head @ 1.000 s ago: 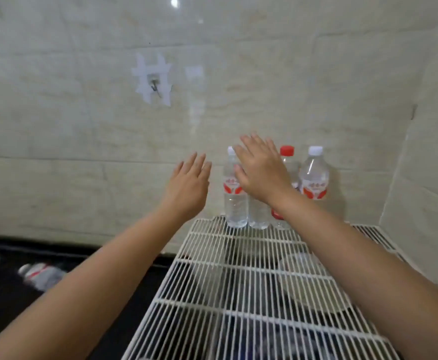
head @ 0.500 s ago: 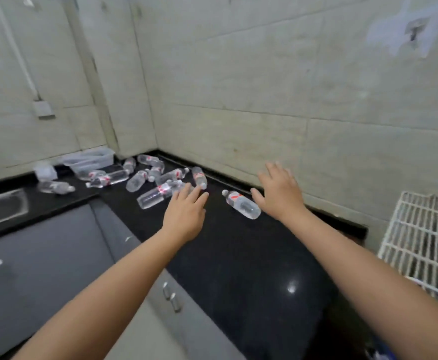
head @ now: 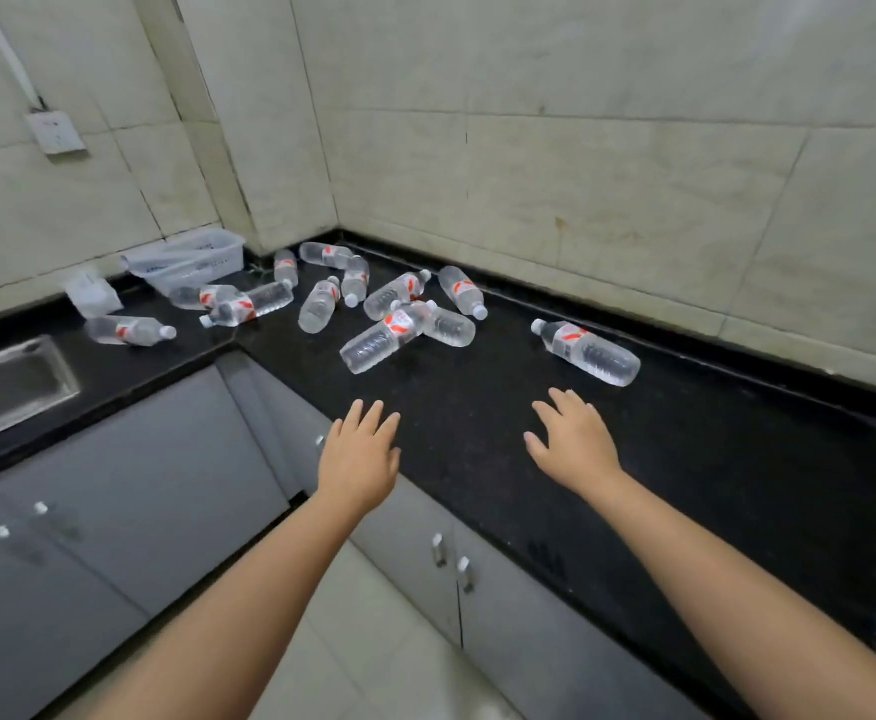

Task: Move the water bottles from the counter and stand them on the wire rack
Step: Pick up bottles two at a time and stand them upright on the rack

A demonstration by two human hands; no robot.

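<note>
- The left hand [head: 360,462] and right hand [head: 573,445] are nearest the camera. Both reach forward with fingers straight and spread, and neither holds anything.
- Change: one second ago both hands were at the wire rack beside upright bottles. The view has since swung to the black counter [head: 737,459], and the rack is no longer in view.
- Meaning, as a judgement: one placing cycle appears finished and a new pickup is starting. Most of the task remains, since many bottles are still on the counter.
- Relative to the counter, the left hand is over its front edge and the right hand is above its dark surface, further in. Whether either palm touches the surface cannot be told from this angle.
- The single bottle [head: 586,351] lies on its side just beyond the right hand, near the counter's back edge and apart from the others. It is the likely next pickup for that hand.
- Beyond the left hand, the bottle cluster [head: 405,324] lies on its side toward the counter's inner corner, with several bottles touching or overlapping.
- More bottles [head: 241,306] lie further along the counter's left run, and one bottle [head: 129,330] lies next to the sink [head: 10,387].
- A clear plastic basket [head: 192,259] stands at the counter's back, against the wall.
</note>
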